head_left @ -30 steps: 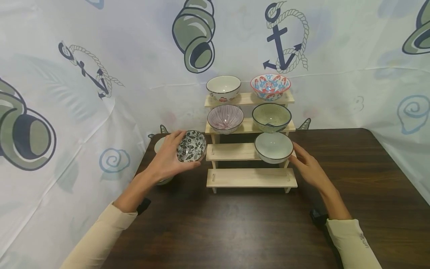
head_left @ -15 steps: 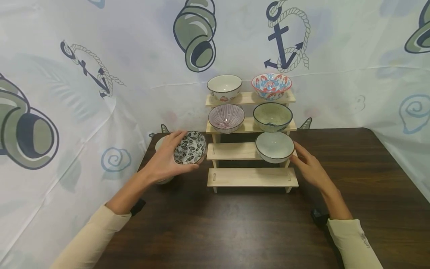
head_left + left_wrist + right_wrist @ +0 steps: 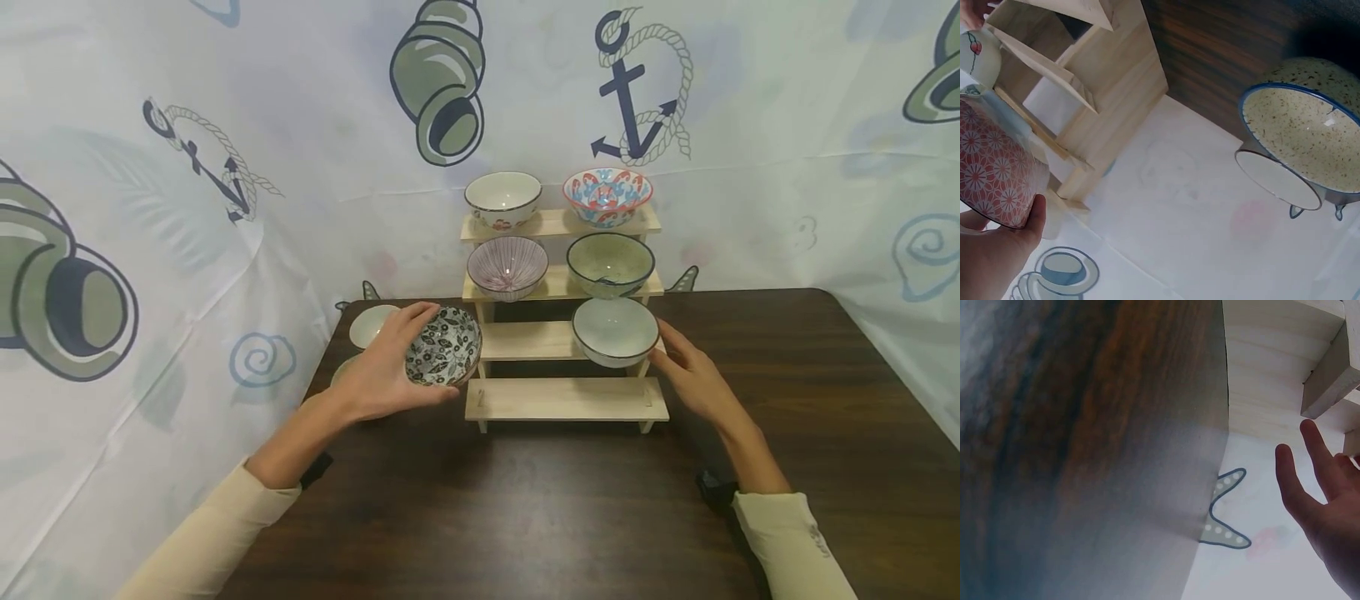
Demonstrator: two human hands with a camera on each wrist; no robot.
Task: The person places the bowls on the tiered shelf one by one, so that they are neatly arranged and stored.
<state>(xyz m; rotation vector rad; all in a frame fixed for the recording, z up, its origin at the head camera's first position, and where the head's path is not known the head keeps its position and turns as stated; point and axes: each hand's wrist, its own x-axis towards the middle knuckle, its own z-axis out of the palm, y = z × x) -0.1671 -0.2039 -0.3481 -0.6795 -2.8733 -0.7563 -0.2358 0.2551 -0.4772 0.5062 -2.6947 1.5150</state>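
The floral bowl (image 3: 447, 346) is just beside the left end of the four-tier wooden stand (image 3: 566, 400). Your left hand (image 3: 381, 371) grips it, thumb and fingers set apart around opposite sides. Your right hand (image 3: 693, 379) is at the right side of the pale bowl (image 3: 615, 327), second tier from the bottom; two fingers extend, spread, but whether the others pinch that bowl cannot be determined. Each upper tier carries two bowls (image 3: 507, 268). A speckled bowl (image 3: 1300, 134) and a white bowl (image 3: 367, 327) stand left of the stand, on the dark table (image 3: 562, 517).
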